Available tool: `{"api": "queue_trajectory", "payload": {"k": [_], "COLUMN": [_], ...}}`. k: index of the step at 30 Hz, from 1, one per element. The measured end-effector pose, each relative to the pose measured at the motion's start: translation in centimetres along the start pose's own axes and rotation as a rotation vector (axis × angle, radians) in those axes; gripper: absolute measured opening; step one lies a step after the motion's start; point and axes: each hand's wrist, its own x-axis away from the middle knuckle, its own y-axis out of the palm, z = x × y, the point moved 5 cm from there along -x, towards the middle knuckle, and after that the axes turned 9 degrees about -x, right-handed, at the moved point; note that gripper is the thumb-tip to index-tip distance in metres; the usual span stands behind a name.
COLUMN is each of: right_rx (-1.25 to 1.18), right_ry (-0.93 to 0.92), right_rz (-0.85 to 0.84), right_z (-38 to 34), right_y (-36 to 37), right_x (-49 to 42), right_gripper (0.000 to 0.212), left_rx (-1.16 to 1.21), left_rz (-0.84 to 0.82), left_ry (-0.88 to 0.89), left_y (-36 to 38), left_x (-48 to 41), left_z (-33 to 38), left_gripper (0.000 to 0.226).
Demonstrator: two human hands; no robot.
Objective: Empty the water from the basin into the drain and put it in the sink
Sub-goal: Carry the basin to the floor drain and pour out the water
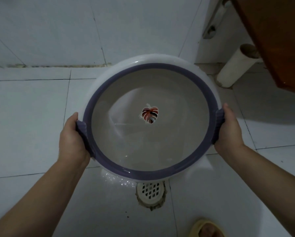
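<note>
Round white plastic basin with purple rim (151,173) held above the tiled floor, near edge over the white grated floor drain (150,192); left hand (73,139) and right hand (228,129) each clamped on a purple side handle. Little water visible inside; a slow tilt toward the drain would likely limit splashing; sink not in view.

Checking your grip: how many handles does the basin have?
2. Left handle under the left hand; right handle under the right hand, on opposite sides of the basin.
</note>
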Motion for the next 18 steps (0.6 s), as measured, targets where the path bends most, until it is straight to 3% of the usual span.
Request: {"api": "queue_trajectory", "payload": {"k": [4, 10, 15, 18], "right_rx": [-0.038, -0.078, -0.058, -0.065], "right_ry": [-0.001, 0.094, 0.134, 0.157], "right_rz": [-0.002, 0.072, 0.147, 0.160], "right_z": [0.0, 0.0, 0.5, 0.7], "right_y": [0.2, 0.1, -1.0, -1.3], "right_x": [0.1, 0.6, 0.6, 0.7], "right_gripper": [0.069, 0.062, 0.035, 0.033], "left_rx": [0.018, 0.025, 0.019, 0.015], "left_rz": [-0.002, -0.008, -0.056, -0.072], "left_ry": [0.005, 0.033, 0.061, 0.065], "left_y": [0.0, 0.1, 0.2, 0.1], "left_x": [0.0, 0.1, 0.1, 0.0], "left_z": [0.1, 0.2, 0.2, 0.2], "left_gripper": [0.052, 0.054, 0.050, 0.050]}}
